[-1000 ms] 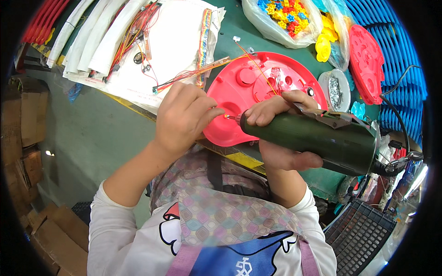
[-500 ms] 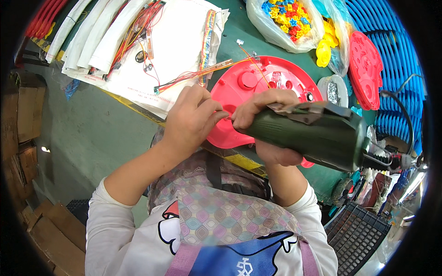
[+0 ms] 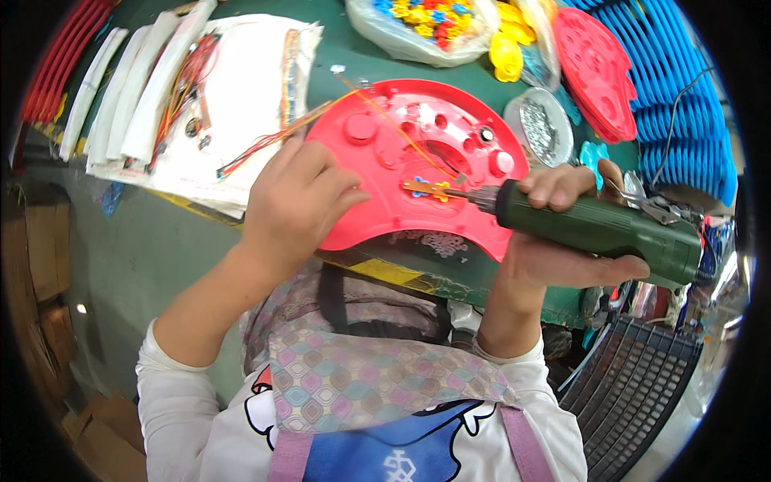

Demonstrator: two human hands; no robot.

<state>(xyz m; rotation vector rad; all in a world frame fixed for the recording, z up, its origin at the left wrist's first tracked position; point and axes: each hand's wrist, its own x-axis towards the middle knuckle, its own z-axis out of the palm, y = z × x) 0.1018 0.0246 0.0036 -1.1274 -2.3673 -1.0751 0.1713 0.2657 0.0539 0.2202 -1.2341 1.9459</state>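
While the right hand (image 3: pixel 554 241) wraps its fingers tight round the green driver (image 3: pixel 598 229), the bit sits down on a small orange board (image 3: pixel 427 189) inside the red shell (image 3: pixel 418 165). Left hand (image 3: pixel 297 201) lies flat on the shell's near-left edge, fingers loosely curled and pressing, gripping nothing. That shell rests on the green bench (image 3: pixel 337 68), right in front of the person, with orange wires (image 3: pixel 385 112) trailing across it toward the white sheets (image 3: pixel 241 88) on the left. Just right of the shell stands a round tub of screws (image 3: pixel 544 128). Beyond it lie more red shells (image 3: pixel 598 68), blue parts (image 3: pixel 691 96) and a bag of coloured pieces (image 3: pixel 426 20). A dark basket (image 3: pixel 634 386) sits low right.
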